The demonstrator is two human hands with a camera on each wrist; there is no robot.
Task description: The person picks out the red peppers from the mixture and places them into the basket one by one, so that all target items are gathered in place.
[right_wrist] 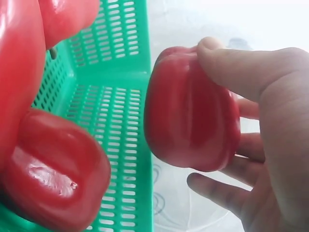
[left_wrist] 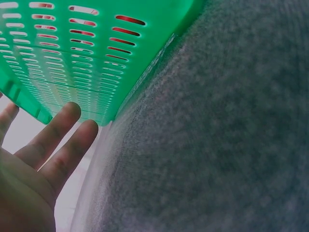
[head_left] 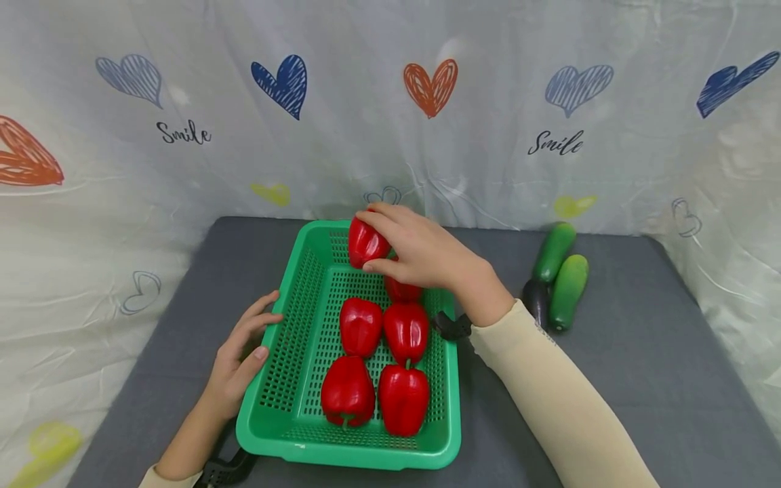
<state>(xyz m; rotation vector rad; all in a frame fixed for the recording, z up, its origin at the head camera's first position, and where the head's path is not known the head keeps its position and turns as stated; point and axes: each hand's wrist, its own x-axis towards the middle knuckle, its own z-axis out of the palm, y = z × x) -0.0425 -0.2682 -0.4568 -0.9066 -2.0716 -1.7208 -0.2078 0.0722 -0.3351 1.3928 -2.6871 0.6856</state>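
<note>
My right hand [head_left: 421,247] grips a red bell pepper [head_left: 366,242] over the far end of a green basket [head_left: 448,379]. In the right wrist view, the thumb lies on one side of this pepper [right_wrist: 188,111] and the fingers curl behind it. Several more red bell peppers lie in the basket, including one [head_left: 361,327] near the middle and another [head_left: 348,391] near the front. At the basket's left side, my left hand [head_left: 241,359] touches the rim with extended fingers. The left wrist view shows its spread fingers [left_wrist: 67,154] beside the slotted wall.
To the right of the basket lie two green cucumber-like vegetables [head_left: 569,291] and a dark purple vegetable [head_left: 535,301], partly hidden by the right arm. A grey cloth [head_left: 634,379] covers the table. Behind it hangs a pale sheet [head_left: 488,81] printed with hearts.
</note>
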